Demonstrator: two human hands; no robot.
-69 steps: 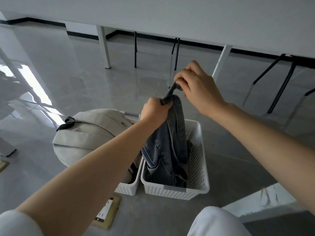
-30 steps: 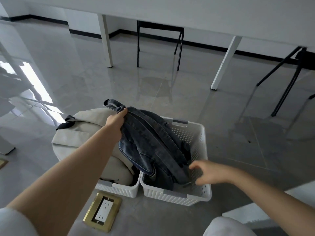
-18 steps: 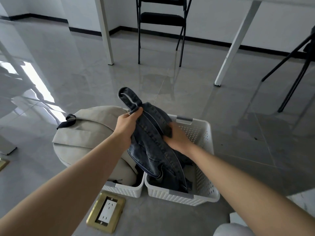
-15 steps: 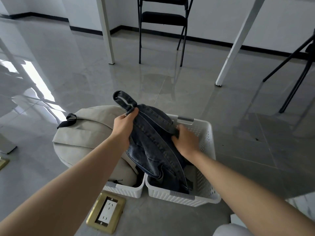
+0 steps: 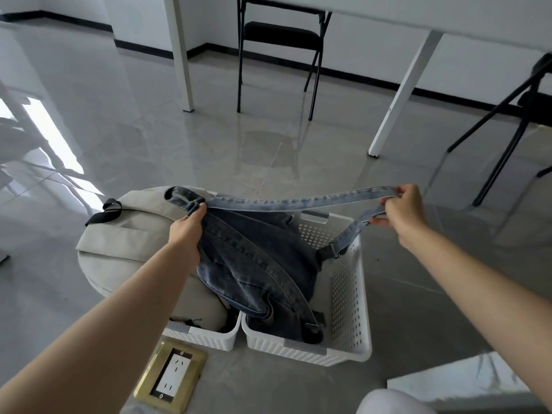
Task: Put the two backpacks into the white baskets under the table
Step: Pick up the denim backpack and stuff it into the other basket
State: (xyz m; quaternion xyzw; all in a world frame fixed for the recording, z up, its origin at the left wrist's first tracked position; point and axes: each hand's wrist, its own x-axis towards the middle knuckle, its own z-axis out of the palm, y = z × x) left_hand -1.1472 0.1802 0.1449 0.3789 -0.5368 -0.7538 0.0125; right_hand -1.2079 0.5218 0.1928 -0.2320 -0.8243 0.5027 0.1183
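Observation:
Two white perforated baskets stand side by side on the grey floor. The denim backpack (image 5: 257, 258) lies tilted in the right basket (image 5: 346, 297), its top leaning over the left one. My left hand (image 5: 188, 231) grips the denim backpack's top by its carry loop. My right hand (image 5: 401, 209) pinches one of its shoulder straps (image 5: 301, 201) and holds it stretched out to the right, above the basket's far right corner. The beige backpack (image 5: 125, 234) fills the left basket (image 5: 203, 336) and bulges over its rim.
A brass floor socket (image 5: 171, 376) sits just in front of the left basket. White table legs (image 5: 400, 94) and a black folding chair (image 5: 280, 46) stand beyond the baskets. Black tripod legs (image 5: 507, 138) are at the right. My knee (image 5: 391, 401) shows at the bottom edge.
My right hand left the backpack's body, took a shoulder strap and pulled it out to the right. My left hand kept its hold on the top. The view moved closer.

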